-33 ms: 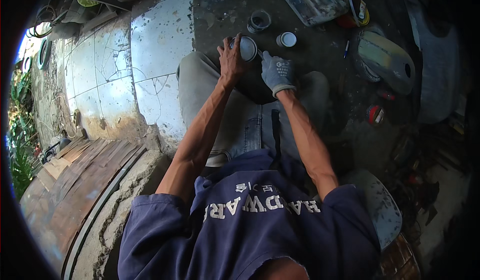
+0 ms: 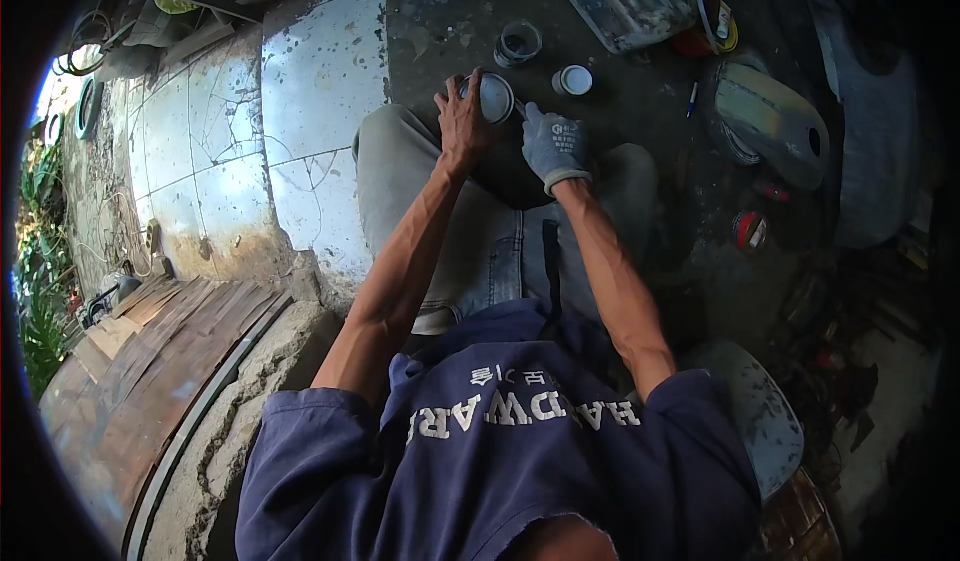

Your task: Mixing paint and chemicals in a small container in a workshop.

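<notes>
A round can [image 2: 496, 99] with a pale grey top stands on the dark floor between my knees. My bare left hand [image 2: 461, 121] is wrapped round its left side, fingers bent over the rim. On my right hand [image 2: 556, 146] is a grey work glove. Its fingers are closed on a thin tool whose tip meets the can's right rim; the glove hides most of it, so its kind is unclear. Just beyond the can is a clear jar [image 2: 519, 43] with dark stains. A small white-topped container [image 2: 574, 80] stands right of the jar.
A stained clear plastic bin [image 2: 632, 6] lies at the far right. Nearer are a blue pen [image 2: 692, 100], a yellowish-grey curved panel [image 2: 770, 121] and a red round tin [image 2: 749, 229]. Cracked white tiles [image 2: 225, 126] spread leftward. Worn boards [image 2: 150, 371] lie at the lower left.
</notes>
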Tool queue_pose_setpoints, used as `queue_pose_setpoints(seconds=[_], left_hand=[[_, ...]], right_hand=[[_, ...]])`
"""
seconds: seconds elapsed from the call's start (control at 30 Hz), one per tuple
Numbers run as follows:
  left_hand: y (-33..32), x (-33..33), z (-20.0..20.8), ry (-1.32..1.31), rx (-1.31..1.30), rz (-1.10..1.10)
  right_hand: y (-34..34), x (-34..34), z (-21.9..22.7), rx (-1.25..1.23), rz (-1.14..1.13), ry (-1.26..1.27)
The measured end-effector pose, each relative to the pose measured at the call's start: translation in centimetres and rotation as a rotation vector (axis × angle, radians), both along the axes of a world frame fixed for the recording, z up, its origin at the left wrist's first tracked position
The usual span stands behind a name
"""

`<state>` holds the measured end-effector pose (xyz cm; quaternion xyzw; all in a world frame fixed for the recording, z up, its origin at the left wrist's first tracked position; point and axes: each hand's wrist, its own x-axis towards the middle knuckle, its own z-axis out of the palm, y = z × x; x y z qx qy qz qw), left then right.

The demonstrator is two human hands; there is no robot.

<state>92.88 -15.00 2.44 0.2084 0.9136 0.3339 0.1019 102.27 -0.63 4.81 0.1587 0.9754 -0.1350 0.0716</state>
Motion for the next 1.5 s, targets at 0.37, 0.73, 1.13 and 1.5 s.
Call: queue_pose_setpoints(seconds=[0.37, 0.73, 1.13, 1.5], left_hand=[[0.3, 0.1, -1.4, 0.0, -0.032, 0.034], [1.3, -0.5, -2.9, 0.009, -0.095, -0.03], [1.3, -0.1, -2.5, 0.062, -0.076, -0.02], [0.5, -0.6, -3.2, 0.052, -0.108, -0.032]], right_hand=[[-1.0, -1.4, 0.7, 0.195, 0.062, -0.141], [5.9, -0.3, -5.1, -0.3, 0.234, 0.291], [2.5, -0.7, -3.5, 0.137, 0.228, 0.224], [1.5, -1.1, -3.0, 0.149, 0.258, 0.228]])
